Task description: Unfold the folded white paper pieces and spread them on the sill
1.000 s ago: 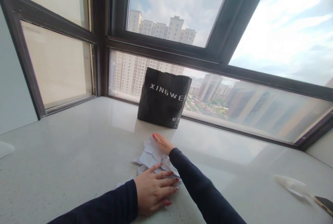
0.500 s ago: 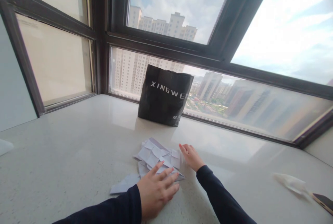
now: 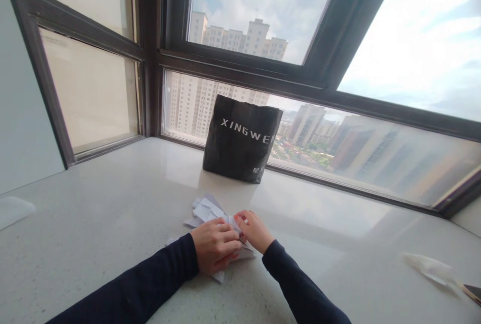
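Note:
A loose heap of folded white paper (image 3: 206,209) lies on the pale stone counter in front of me. My left hand (image 3: 217,246) rests over the near side of the heap, its fingers bent and close together on the paper, covering much of it. At the heap's right edge, my right hand (image 3: 256,232) has its thumb and fingers closed around a piece of the folded paper. The two hands' fingertips nearly meet. Paper corners stick out below and behind the left hand.
A black bag (image 3: 242,138) with white lettering stands upright behind the paper, by the window. On the right lie a whitish crumpled wrapper (image 3: 430,269) and a dark flat object (image 3: 473,293), partly cut off. A white translucent item (image 3: 15,211) is at the left edge.
My right hand has moved left onto the paper and closed on it. My left hand has shifted slightly left and up, its spread fingers now drawn together. The view has turned a little.

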`<state>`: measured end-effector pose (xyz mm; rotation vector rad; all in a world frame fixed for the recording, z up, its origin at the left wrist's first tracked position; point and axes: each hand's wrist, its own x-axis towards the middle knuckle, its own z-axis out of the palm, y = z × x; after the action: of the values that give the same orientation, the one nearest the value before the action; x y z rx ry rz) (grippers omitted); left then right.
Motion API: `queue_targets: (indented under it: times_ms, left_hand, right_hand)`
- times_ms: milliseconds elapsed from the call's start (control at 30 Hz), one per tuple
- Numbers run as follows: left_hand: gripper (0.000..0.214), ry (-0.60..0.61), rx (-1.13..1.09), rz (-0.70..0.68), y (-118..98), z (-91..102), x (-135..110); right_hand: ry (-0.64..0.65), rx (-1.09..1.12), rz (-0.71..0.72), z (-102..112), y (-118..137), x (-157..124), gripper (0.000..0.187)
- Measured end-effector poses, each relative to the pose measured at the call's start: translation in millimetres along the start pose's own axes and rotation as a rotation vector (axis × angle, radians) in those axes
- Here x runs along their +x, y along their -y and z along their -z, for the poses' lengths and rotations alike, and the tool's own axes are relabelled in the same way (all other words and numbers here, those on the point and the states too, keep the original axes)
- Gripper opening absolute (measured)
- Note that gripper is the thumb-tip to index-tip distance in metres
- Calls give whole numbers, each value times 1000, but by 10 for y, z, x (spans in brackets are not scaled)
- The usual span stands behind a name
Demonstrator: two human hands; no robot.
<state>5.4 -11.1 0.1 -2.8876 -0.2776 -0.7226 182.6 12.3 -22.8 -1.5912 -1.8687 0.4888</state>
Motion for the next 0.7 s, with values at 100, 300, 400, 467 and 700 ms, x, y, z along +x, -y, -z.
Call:
queue_targets:
  times_ms: [100,300,400,467,700]
  left_hand:
    - [22,2,29,31,67,69,-24]
    - [19,98,-43,2,-202,83,121]
    - [28,108,-158,-32,-396,-28,167]
    - [42,92,-212,-38,-444,-112,151]
    - [32,54,-90,28,-193,-163,19]
  right_hand:
    - [61,19,-47,69,45,16,22]
    - [268,28,-211,433,-12,-102,29]
    - [399,57,-261,457,-7,-202,29]
    - [429,67,-257,406,18,-219,30]
    - [390,16,-179,118,199,17,27]
